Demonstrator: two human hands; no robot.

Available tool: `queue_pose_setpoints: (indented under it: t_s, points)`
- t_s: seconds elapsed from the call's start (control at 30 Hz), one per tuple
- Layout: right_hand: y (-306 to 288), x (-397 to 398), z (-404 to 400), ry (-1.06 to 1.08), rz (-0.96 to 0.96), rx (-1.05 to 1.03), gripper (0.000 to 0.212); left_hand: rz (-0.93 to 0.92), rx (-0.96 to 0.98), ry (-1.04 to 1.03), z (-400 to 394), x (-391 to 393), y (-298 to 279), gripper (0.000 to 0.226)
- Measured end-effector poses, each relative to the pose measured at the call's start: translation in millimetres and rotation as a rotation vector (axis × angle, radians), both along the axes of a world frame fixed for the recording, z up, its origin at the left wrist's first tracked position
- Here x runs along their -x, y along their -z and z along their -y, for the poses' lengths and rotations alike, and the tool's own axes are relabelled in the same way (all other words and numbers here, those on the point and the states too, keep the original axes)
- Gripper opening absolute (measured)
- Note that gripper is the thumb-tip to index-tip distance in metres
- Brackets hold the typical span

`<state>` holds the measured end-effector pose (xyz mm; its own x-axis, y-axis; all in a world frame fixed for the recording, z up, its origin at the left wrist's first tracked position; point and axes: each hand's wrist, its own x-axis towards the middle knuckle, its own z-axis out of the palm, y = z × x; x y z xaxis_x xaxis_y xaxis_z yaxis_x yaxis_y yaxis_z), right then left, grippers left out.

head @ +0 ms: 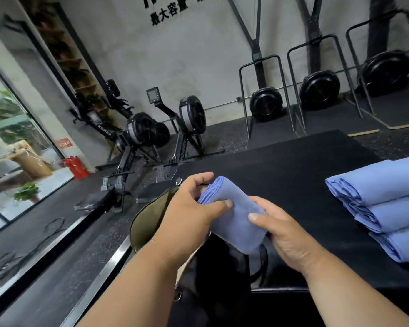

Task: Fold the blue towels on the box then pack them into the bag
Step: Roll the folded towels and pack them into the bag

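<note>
Item: folded blue towel (pixel 232 213), grasped by your left hand (pixel 191 208) and right hand (pixel 286 234) above the open bag (pixel 147 220). Stock: three folded towels (pixel 387 208) stacked on the black box (pixel 293 166).

Head-worn wide camera looks forward and down, close above both hands (pixel 236 223).

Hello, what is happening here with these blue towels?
A person holds one folded blue towel in both hands, the left hand and the right hand, just above the open bag. Three more folded towels lie side by side on the black box, not yet packed.
</note>
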<state>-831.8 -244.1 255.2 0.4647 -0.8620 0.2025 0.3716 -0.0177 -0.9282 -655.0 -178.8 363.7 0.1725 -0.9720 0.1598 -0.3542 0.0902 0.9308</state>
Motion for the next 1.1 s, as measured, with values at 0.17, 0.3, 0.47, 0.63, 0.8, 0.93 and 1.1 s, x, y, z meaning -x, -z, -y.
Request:
queue_pose_setpoints:
  t_s: [0.17,0.3,0.47,0.63,0.8,0.93,1.1]
  points:
    - [-25,-36,-22,-0.069,-0.041,0.025,0.041,-0.114,0.087,-0.098,-34,-40,-16,0.071]
    - [-33,-76,-44,0.040,0.016,-0.048,0.037,-0.315,0.054,-0.215,-53,-59,2,0.091]
    - [-37,-112,-61,0.086,-0.124,-0.011,0.024,-0.341,-0.115,-0.124,-72,-61,37,0.037]
    - [-33,-117,-53,0.438,-0.467,0.182,0.036,-0.353,-0.101,-0.268,-65,-76,47,0.032]
    - [-34,-114,-24,0.569,-0.874,0.328,0.018,-0.156,-0.188,-0.326,-65,-93,56,0.029]
    - [-35,-117,-9,0.428,-1.022,0.328,0.011,-0.096,-0.232,-0.346,-63,-105,70,0.028]
    - [-37,-107,1,0.290,-1.185,0.419,0.040,-0.120,-0.251,-0.333,-45,-110,69,0.027]
